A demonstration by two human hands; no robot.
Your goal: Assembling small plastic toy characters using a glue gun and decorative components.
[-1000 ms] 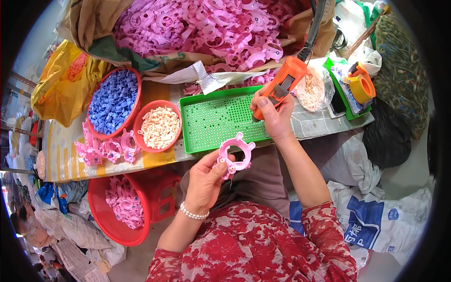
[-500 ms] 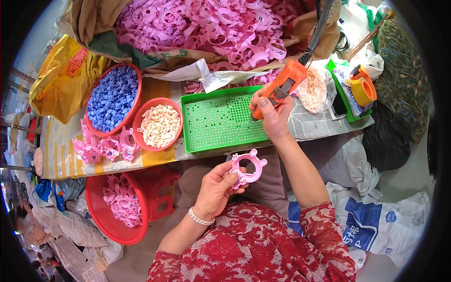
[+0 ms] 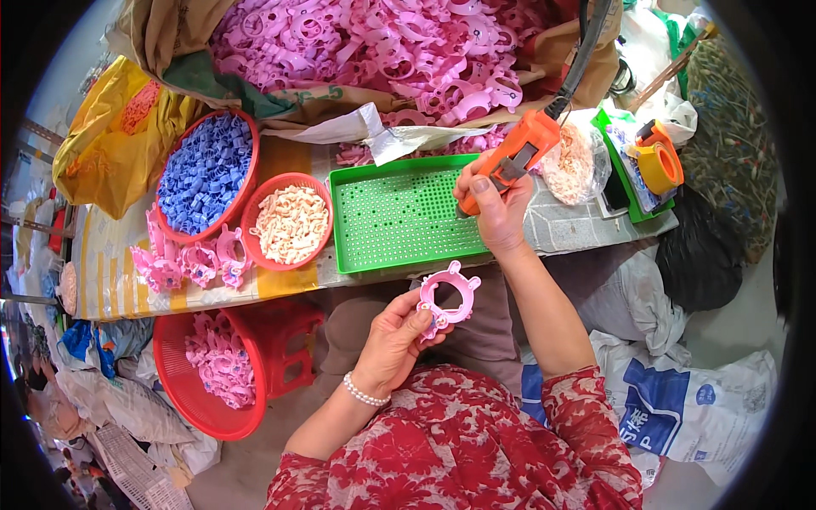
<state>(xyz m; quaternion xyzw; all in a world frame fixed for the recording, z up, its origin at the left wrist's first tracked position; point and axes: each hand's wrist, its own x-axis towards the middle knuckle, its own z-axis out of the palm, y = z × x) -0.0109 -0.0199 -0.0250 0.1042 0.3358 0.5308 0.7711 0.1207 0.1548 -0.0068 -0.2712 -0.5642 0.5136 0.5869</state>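
Between the thumb and fingers of my left hand [image 3: 393, 333] is a pink plastic ring part [image 3: 467, 299] with small knobs on its rim, held over my lap. My right hand [image 3: 500, 208] grips an orange electric screwdriver [image 3: 523, 149], its cable running up and away. The screwdriver's lower end points down and left, over the right side of a green perforated tray [image 3: 399, 217] and apart from the ring part. Several similar pink parts [image 3: 200, 262] stand on the table's left edge.
A red basket of blue pieces [image 3: 208, 178] and a smaller one of cream pieces [image 3: 293, 223] sit left of the tray. Behind lies a large sack of pink parts [image 3: 374, 51]. A red basket [image 3: 178, 374] stands low at left. Orange tape [image 3: 658, 163] lies at right.
The pink ring part has turned slightly and risen a little in my left hand. My right hand and the screwdriver have hardly moved.
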